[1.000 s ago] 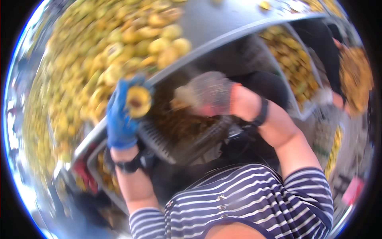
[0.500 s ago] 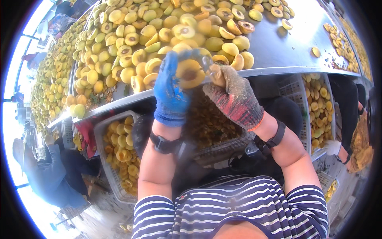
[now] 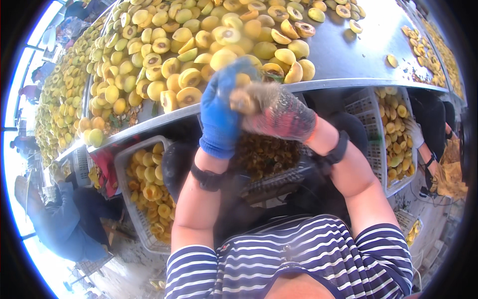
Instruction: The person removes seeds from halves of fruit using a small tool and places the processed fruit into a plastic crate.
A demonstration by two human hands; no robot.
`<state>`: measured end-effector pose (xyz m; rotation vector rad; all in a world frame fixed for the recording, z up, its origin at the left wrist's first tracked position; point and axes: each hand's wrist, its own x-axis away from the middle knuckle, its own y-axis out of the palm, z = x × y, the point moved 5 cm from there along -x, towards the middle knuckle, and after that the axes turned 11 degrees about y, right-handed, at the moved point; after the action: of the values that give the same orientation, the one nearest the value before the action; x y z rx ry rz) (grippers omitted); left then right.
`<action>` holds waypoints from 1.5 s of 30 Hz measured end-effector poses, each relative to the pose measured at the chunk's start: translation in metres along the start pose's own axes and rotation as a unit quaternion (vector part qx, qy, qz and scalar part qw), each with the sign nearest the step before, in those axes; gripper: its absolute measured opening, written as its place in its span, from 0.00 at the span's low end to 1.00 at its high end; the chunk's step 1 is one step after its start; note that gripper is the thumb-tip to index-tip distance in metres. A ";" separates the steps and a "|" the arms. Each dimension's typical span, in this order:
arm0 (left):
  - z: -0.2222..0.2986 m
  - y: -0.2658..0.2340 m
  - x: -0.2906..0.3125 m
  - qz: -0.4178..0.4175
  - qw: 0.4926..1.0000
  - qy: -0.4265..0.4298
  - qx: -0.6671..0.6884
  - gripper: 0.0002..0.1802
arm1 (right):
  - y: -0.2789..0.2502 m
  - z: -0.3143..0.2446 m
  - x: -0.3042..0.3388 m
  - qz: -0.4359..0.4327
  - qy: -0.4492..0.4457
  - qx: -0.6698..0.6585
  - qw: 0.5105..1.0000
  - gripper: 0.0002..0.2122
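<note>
My left hand (image 3: 219, 117), in a blue knit glove, is closed around a halved yellow stone fruit (image 3: 242, 80), like a peach or apricot, just above the table's near edge. Only a small yellow part of it shows between my hands. My right hand (image 3: 284, 112) wears a dirty grey and red glove and presses against the left one. Its fingers are curled, and what they grip is blurred and hidden. Beyond my hands, many halved yellow fruits (image 3: 190, 78) lie heaped on the metal table, several with brown pit hollows facing up.
A crate (image 3: 119, 172) of fruit halves stands below the table at left, another crate (image 3: 382, 172) at right. Between my knees is a container with brown scraps (image 3: 266, 159). The metal table's edge (image 3: 164, 118) runs across. Co-workers sit on both sides; a gloved hand (image 3: 414, 133) reaches into the right crate.
My right hand has moved left and turned inward against my left hand, covering most of the fruit half that faced up before. At right, the co-worker's gloved hand has risen to the crate.
</note>
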<state>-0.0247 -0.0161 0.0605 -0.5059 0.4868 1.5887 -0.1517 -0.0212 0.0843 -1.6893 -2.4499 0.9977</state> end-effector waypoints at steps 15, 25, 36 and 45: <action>0.008 -0.004 -0.015 0.017 0.997 0.073 -0.031 0.19 | 0.007 0.003 0.022 0.082 0.087 0.084 0.989 0.12; 0.025 -0.010 -0.005 0.054 0.975 0.076 -0.200 0.19 | 0.026 0.008 0.019 -0.023 0.114 0.031 0.993 0.12; 0.021 -0.007 -0.008 0.097 0.995 -0.008 0.010 0.18 | 0.035 0.009 0.021 -0.042 0.100 -0.168 0.980 0.13; 0.015 -0.007 -0.015 0.052 0.988 -0.060 0.129 0.22 | 0.030 0.003 0.028 -0.263 0.360 -0.392 0.804 0.10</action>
<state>-0.0172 -0.0189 0.0807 -0.1897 0.6252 1.6158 -0.1390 0.0078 0.0574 -0.9812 -2.5609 -0.7015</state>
